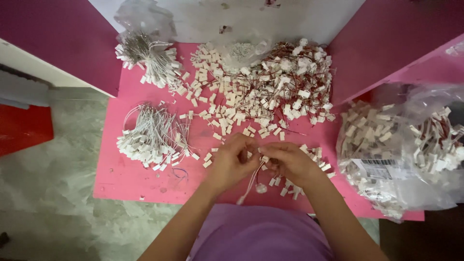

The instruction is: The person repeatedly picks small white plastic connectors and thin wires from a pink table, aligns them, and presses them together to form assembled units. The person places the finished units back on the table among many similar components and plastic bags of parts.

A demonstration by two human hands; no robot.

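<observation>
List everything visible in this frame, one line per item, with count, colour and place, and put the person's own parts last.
pink table: one, pink, centre, on a grey floor
loose connector pile: too many to count, white, table centre and back
red-wired connector heap: one heap, white with red wires, back right
white-wired bundle: one, white, left of table
second white-wired bundle: one, white, back left
clear bag of connectors: one, clear with white parts, right edge
small clear bag: one, clear, back centre
purple shirt: one, purple, bottom centre
left hand: fingers pinching a small white wired piece
right hand: fingers meeting the left hand's, on the same piece
</observation>
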